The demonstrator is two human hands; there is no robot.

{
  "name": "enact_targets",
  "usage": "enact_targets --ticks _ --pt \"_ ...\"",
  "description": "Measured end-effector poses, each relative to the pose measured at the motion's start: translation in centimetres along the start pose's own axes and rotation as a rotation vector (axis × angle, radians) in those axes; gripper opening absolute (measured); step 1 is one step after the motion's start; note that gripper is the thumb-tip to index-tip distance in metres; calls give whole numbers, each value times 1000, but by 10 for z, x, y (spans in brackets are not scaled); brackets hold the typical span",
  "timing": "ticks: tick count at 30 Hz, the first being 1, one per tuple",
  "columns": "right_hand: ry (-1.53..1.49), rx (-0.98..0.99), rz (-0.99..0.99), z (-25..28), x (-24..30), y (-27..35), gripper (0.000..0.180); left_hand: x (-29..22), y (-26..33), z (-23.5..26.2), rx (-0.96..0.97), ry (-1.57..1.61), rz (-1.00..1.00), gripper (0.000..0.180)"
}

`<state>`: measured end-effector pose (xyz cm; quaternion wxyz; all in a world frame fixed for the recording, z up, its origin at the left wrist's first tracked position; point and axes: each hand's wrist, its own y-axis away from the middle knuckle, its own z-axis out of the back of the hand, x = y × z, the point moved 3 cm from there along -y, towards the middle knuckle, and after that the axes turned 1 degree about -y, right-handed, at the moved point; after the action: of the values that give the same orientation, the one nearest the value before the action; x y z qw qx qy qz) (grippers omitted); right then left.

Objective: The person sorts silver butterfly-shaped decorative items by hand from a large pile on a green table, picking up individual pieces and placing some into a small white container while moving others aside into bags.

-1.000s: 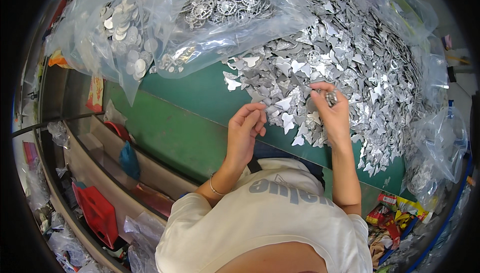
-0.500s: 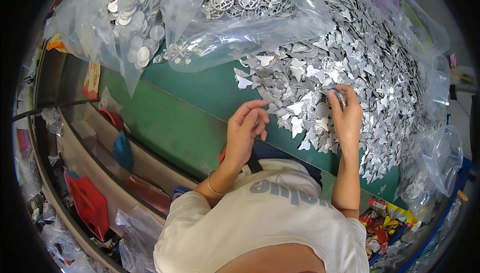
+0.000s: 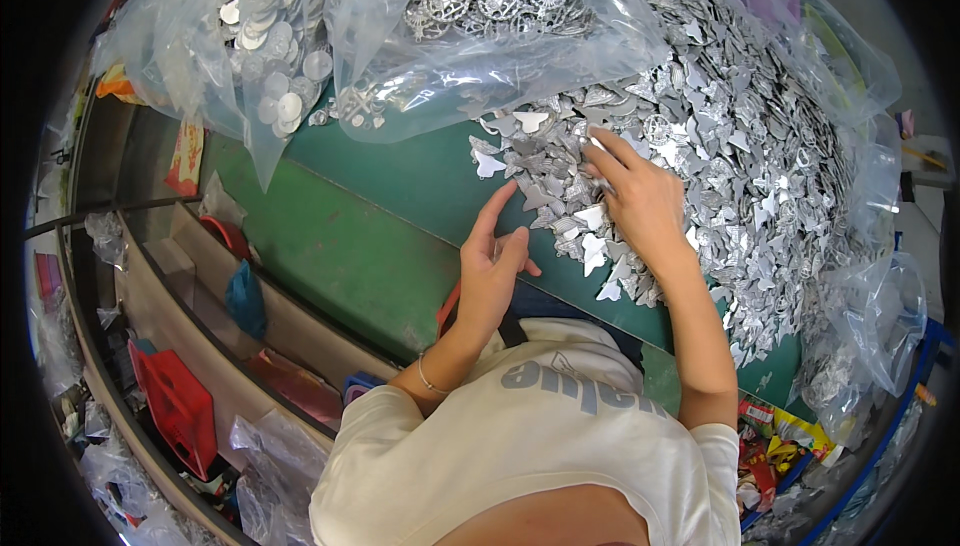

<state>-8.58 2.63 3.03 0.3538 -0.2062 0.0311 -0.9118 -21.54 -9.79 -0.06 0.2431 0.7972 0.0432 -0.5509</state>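
A broad pile of small flat silver metal pieces [image 3: 760,176], many butterfly- or wing-shaped, spreads over the green tabletop. My right hand [image 3: 645,201] reaches over the pile's left part. Its fingers are bent, with the tips closed on a silver metal piece, partly hidden by the fingers. My left hand [image 3: 492,271] is just off the pile's near left edge. Its index finger points forward and the thumb stands apart, while the other fingers are partly curled; I see nothing held in it. One loose butterfly-shaped piece [image 3: 487,164] lies at the pile's left edge.
Behind the pile, a clear plastic bag [image 3: 450,86] holds round openwork silver pieces. Another bag [image 3: 190,56] at far left contains plain discs. Brown trays [image 3: 215,346] with a red plastic bin [image 3: 175,406] stand at left. Colourful wrappers [image 3: 770,446] lie at lower right.
My right hand has moved left and a little away across the pile, turning its fingers leftward. My left hand has opened, its index finger stretching forward from a curled pose.
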Motion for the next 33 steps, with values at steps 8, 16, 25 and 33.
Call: enact_targets --ticks 8,16,25,33 --pt "15 62 -91 24 -12 57 26 2 2 -9 143 -206 -142 45" --pt "-599 -178 -57 72 0 72 23 9 4 -16 98 -255 -240 46" --pt "-351 -346 302 170 93 95 22 0 12 -35 36 -567 -532 44" --pt "-240 -386 -100 218 97 147 30 -19 13 -80 209 -769 -711 44"
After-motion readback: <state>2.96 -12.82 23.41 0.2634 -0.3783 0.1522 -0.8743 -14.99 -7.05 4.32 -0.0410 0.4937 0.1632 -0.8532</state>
